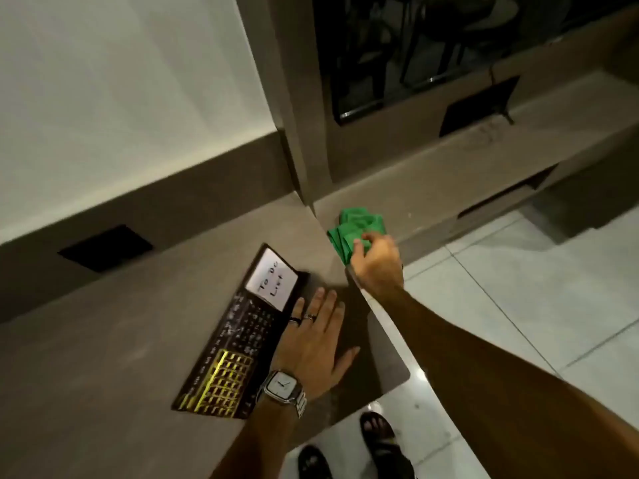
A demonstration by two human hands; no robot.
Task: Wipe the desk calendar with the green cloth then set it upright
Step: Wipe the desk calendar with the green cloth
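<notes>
The scene is dim and warm-toned, lit from above and somewhat behind the camera. The white wall [121,91] at upper left and the pale floor tiles [518,288] are the brightest areas. The brown desk [103,357] reads flat and muted. A dark shadow pools on the desk under and beside the left hand [316,344], reaching to the desk's edge. Yellow glare glints off the lower grid of the desk calendar [238,350], washing out its print. The dark glass panel [415,46] at top carries faint reflections. Everything is slightly soft; the right hand [378,267] and green cloth [356,233] are smeared with blur. Straight edges bow and lean toward the frame's borders.
</notes>
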